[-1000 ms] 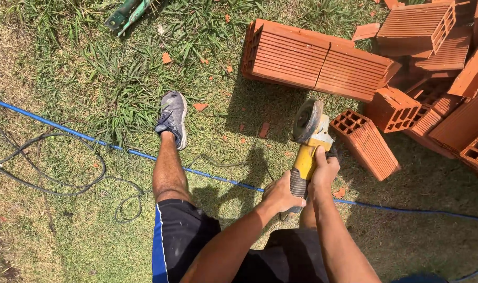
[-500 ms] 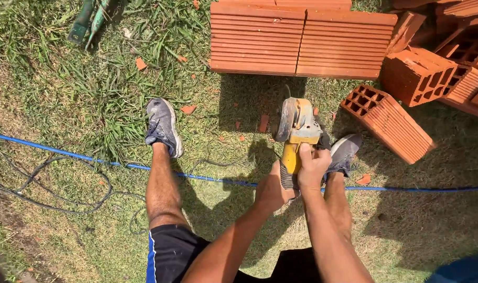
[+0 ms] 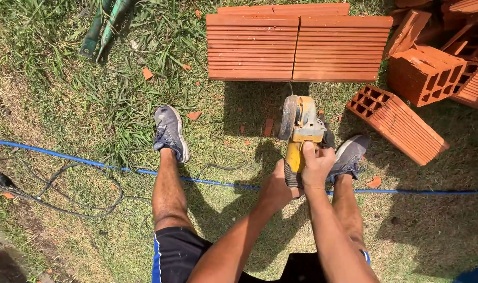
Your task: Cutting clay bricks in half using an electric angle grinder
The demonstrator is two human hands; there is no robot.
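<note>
Both my hands hold a yellow angle grinder [image 3: 299, 126] out in front of me, its grey disc pointing toward the bricks. My left hand [image 3: 276, 187] grips the rear of the handle from below. My right hand [image 3: 317, 163] wraps the yellow body nearer the head. Just beyond the disc lie two ribbed red hollow bricks [image 3: 299, 48] side by side on the grass. I am standing, with one grey shoe [image 3: 170, 132] at left and the other [image 3: 349, 154] under the tool.
More hollow bricks [image 3: 399, 123] are piled at the right. A blue hose [image 3: 81, 160] crosses the grass behind my feet, and a black cable [image 3: 66, 194] loops at left. Green tool handles [image 3: 105, 23] lie top left. Brick chips dot the grass.
The view has swung so the two flat bricks sit square ahead. The grinder has come to centre, closer to the bricks, still held in both hands. My right foot stepped forward.
</note>
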